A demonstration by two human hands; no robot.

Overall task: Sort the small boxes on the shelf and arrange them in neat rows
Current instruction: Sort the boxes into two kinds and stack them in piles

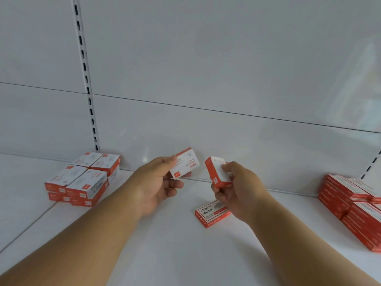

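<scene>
My left hand (156, 182) pinches a small white box with red trim (185, 163), lifted above the white shelf (165, 234) with its face towards me. My right hand (239, 190) grips a second small red and white box (217, 172), tilted on end, close to the right of the first. Below my right hand a flat red and white box (210, 213) lies on the shelf, partly hidden by my wrist. At the back left, a neat block of the same white boxes (82, 178) stands two layers high.
Stacks of red boxes (354, 205) fill the shelf's right end. The white back panel (226, 79) rises behind, with slotted uprights at left (88, 96) and far right. A seam in the shelf runs along the left front.
</scene>
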